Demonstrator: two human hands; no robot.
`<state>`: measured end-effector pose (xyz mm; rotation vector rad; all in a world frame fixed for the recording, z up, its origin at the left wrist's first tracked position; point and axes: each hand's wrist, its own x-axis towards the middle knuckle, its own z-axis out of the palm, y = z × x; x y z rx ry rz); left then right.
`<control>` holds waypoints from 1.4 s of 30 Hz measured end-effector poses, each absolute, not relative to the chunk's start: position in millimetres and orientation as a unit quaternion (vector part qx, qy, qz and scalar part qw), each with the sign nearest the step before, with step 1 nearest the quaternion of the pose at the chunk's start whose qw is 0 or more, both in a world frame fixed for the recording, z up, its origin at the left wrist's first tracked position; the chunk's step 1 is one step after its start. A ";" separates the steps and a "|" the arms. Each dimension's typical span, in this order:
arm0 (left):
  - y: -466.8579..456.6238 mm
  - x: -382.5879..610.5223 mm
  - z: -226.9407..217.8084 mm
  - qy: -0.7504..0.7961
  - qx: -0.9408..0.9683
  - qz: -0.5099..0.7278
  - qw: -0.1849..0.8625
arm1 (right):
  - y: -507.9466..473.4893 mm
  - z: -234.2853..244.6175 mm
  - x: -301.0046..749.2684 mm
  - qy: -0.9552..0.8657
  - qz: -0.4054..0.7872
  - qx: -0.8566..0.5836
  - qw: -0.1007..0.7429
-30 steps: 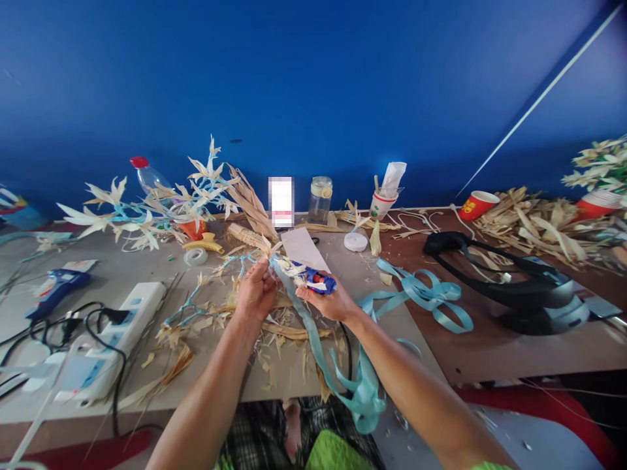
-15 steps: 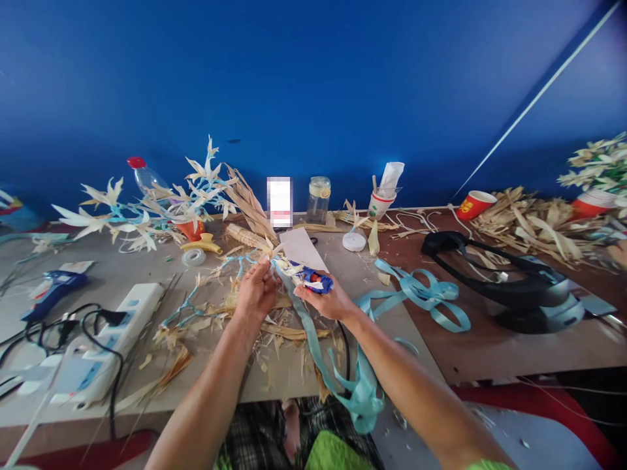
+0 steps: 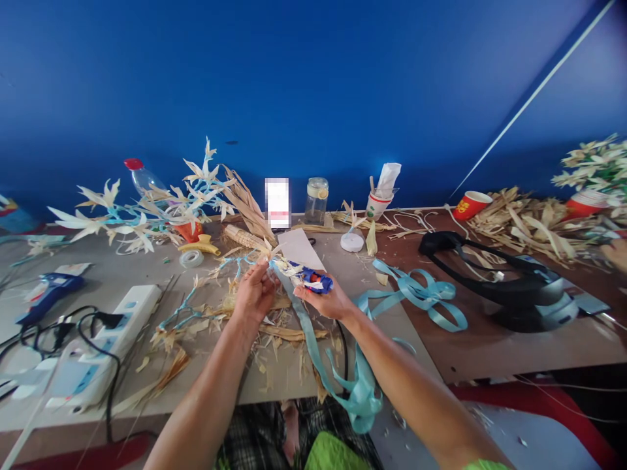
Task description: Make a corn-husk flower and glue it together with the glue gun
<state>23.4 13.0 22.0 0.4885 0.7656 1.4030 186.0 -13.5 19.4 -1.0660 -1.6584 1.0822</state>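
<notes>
My left hand (image 3: 255,295) is closed around a husk flower stem (image 3: 277,264) wrapped in light blue ribbon (image 3: 313,346), held over the middle of the table. My right hand (image 3: 327,301) grips a blue glue gun (image 3: 313,279), its nozzle pointing left at the husk petals beside my left fingers. The ribbon hangs down from the stem between my forearms and off the table's front edge. Dry husk scraps (image 3: 274,326) lie under both hands.
A white power strip (image 3: 112,329) with black cables and a second blue glue gun (image 3: 46,290) lie at the left. Finished husk flower branches (image 3: 147,209), a plastic bottle, a jar (image 3: 316,199), paper cups, loose blue ribbon (image 3: 421,297), a black strap device (image 3: 519,287) and husk piles (image 3: 529,225) crowd the table.
Both hands stay together at the stem with hardly any shift. The view has drifted slightly, so the table objects sit a little further left.
</notes>
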 end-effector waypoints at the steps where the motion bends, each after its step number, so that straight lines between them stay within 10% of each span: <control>1: 12.7 23.8 22.0 0.341 0.217 0.621 0.671 | -13.2 18.9 185.5 -0.668 0.432 -0.430 0.426; 42: 15.1 18.6 21.7 0.310 0.172 0.591 0.725 | -11.9 19.4 191.3 -0.657 0.457 -0.427 0.422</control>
